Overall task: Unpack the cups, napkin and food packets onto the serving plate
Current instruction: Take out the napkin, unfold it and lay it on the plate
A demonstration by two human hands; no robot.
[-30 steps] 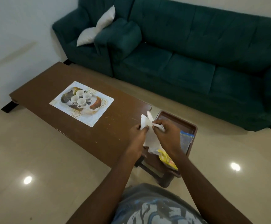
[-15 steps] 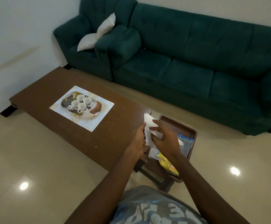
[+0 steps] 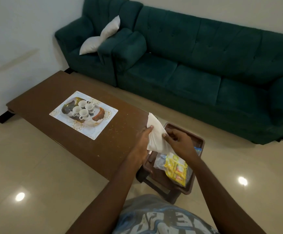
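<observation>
A white napkin (image 3: 154, 132) is held up between both hands, above the right end of the brown coffee table (image 3: 53, 92). My left hand (image 3: 141, 144) pinches its left edge and my right hand (image 3: 179, 144) pinches its right edge. Several white cups (image 3: 83, 109) stand together on the patterned serving plate (image 3: 102, 114), which rests on a white placemat (image 3: 102, 129) mid-table. Yellow food packets (image 3: 176, 169) in clear plastic lie in a brown tray (image 3: 188, 189) on a low stool under my right arm.
A dark green sofa (image 3: 196, 70) with a white cushion (image 3: 98, 39) runs along the far wall behind the table. Glossy beige floor tiles (image 3: 27, 174) surround the table. A blue-edged clear bag (image 3: 198, 149) lies in the tray behind my right hand.
Both hands have lifted the napkin a little and spread it wider between them, over the table's right end. The cups and the plate have not moved.
</observation>
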